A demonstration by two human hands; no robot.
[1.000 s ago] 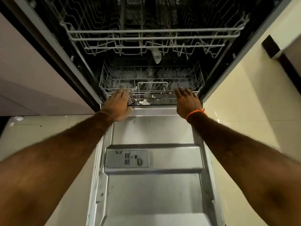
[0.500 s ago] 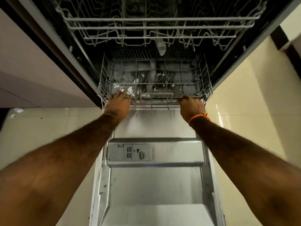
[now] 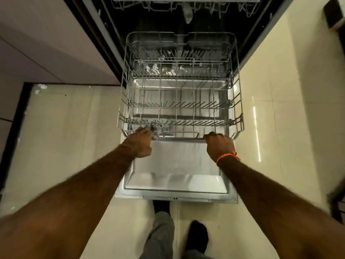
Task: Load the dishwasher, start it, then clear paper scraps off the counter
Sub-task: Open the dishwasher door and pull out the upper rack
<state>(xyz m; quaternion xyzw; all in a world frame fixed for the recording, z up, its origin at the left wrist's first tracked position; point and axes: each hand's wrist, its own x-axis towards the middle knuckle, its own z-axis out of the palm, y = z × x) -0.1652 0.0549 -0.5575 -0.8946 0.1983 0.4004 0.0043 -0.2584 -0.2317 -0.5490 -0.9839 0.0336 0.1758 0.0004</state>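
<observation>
The dishwasher stands open, its steel door (image 3: 175, 184) folded down flat in front of me. The grey wire lower rack (image 3: 239, 116) is drawn out over the door and holds no dishes. My left hand (image 3: 139, 144) grips the rack's front rail near its left corner, fingers curled over the wire. My right hand (image 3: 219, 145), with an orange thread at the wrist, grips the same rail near the right corner. The upper rack (image 3: 186, 4) stays inside at the top of the view. Small white bits (image 3: 155, 69) lie below the rack's rear part.
Cream floor tiles (image 3: 65, 137) spread on both sides of the door. Pale cabinet fronts (image 3: 46, 43) stand to the left, a cream wall (image 3: 298, 71) to the right. My feet in dark socks (image 3: 197, 236) stand just behind the door's edge. A dark object (image 3: 337, 206) sits at the right edge.
Both hands closed on the lower rack's front rail and drew the rack out over the door toward me. The view has tilted downward and backward.
</observation>
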